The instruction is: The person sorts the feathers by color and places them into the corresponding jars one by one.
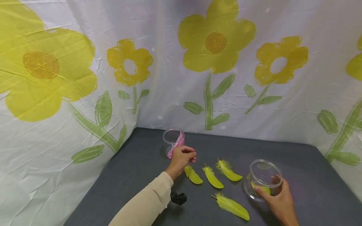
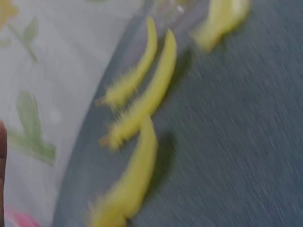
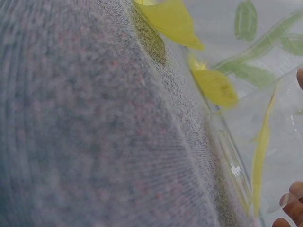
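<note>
My right hand (image 1: 278,197) grips a clear round plastic jar (image 1: 266,169) from its right side. Inside this jar lies a yellow feather (image 1: 261,189), also visible through the wall in the right wrist view, where fingertips (image 3: 294,204) rest against the plastic. My left hand (image 1: 182,158), fingers loosely bent and nothing visible in them, hovers in front of a second clear jar (image 1: 171,138) holding something pink (image 1: 176,146). Just below that hand is a yellow feather (image 1: 193,174). Only a sliver of the left hand shows at the left edge of the left wrist view.
More yellow feathers lie between the hands: one (image 1: 212,177) in the middle, one (image 1: 228,170) farther back, one (image 1: 232,206) nearer the front. They rest on a dark grey tabletop (image 1: 141,175). A black device (image 1: 178,198) sits by the left cuff. Flower-printed white cloth (image 1: 167,78) hangs behind.
</note>
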`<state>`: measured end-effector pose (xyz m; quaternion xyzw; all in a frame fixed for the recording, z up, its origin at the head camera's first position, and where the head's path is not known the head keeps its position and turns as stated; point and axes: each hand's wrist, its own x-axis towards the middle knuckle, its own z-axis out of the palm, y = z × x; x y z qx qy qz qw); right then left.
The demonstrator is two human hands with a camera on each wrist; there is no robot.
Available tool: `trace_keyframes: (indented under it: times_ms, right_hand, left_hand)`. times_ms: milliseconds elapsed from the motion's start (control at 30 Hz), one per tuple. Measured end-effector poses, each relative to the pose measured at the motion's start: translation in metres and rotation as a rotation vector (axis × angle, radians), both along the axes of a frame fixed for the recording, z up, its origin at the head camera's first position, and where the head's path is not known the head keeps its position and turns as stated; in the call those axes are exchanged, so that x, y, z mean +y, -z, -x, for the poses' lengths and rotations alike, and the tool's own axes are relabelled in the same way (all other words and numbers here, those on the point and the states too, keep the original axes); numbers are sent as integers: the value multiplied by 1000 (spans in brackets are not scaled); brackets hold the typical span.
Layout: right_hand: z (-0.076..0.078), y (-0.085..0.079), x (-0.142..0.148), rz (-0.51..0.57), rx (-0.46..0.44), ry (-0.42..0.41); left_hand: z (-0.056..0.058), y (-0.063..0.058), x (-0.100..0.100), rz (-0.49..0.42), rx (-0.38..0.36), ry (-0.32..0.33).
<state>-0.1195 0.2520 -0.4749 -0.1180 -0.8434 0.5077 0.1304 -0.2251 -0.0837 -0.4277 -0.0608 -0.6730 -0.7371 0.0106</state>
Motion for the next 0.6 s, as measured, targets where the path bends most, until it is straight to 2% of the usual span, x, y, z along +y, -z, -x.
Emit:
trace_keyframes:
  times_ms: [300,467,600]
  right_hand:
    - [0,0,2,9,-14,-3]
    - [1,2,1,23,11,-2]
    - [1,2,1,26,15,13]
  left_hand:
    - [11,41,-27,36,-38,-122]
    - [13,55,-27,83,-87,-175]
    - [15,62,-24,108,-110,-214]
